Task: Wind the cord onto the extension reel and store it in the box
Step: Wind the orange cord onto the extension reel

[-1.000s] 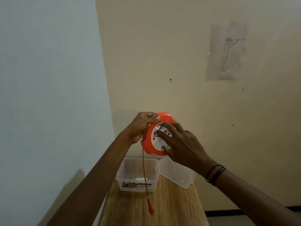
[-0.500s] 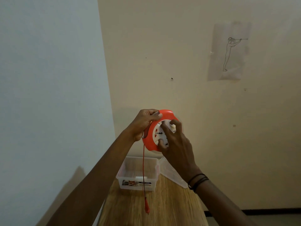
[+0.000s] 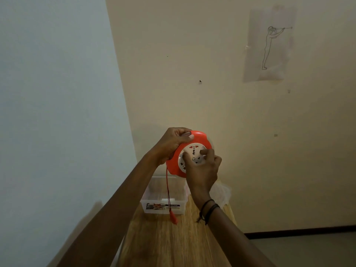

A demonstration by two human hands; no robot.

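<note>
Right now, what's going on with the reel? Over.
Left hand grips reel rim. Right hand grips hub. Cord hangs, plug over table. Box open below.

Wooden table (image 3: 173, 245) in a room corner, bare walls, one sheet pinned up.
Cream wall (image 3: 212, 105) behind the table's far end, pale blue wall (image 3: 57, 93) along its left side. Paper sheet (image 3: 269, 16) high on the cream wall, up and right of the table, with a thin line drawing of a standing figure (image 3: 266, 51). Small dark mark (image 3: 200, 81) on the wall above the table. Dark skirting (image 3: 300, 231) and grey floor (image 3: 308, 251) right of the table.
</note>
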